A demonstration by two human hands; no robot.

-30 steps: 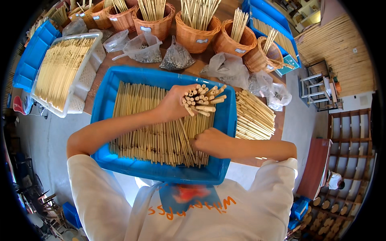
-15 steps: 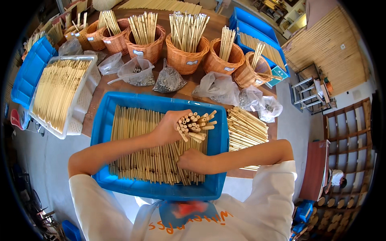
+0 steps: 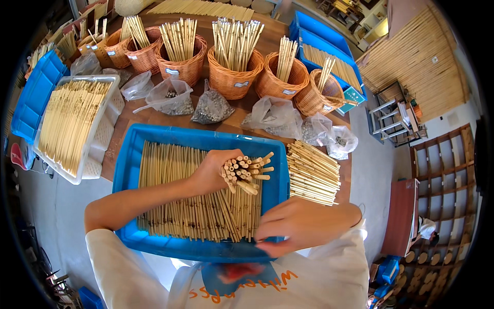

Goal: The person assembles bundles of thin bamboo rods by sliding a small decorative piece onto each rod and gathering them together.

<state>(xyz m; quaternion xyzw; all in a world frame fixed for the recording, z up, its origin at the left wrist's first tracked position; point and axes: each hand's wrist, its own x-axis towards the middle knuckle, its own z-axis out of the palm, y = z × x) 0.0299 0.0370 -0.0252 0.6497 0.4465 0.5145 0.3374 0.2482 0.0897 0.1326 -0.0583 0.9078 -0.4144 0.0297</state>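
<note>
My left hand (image 3: 212, 171) is closed round a thick bundle of bamboo sticks (image 3: 246, 172), their cut ends fanned toward the upper right. It hangs over a blue plastic tray (image 3: 198, 135) in which many more bamboo sticks (image 3: 180, 219) lie side by side in a layer. At the tray's lower right corner is my right hand (image 3: 290, 224), turned sideways with its thumb apart from the curled fingers. I see nothing between them. Just left of its fingertips, a few sticks lie slanted across the others.
Wicker baskets (image 3: 234, 82) of upright sticks line the far side of the wooden table. Clear plastic bags (image 3: 211, 105) of small pieces stand before them. Loose sticks (image 3: 314, 172) lie right of the tray; a white crate (image 3: 110, 98) of sticks stands left.
My right hand has left the sticks in the tray, moving right and toward me, and its fist has loosened. My left hand still holds the bundle in nearly the same place.
</note>
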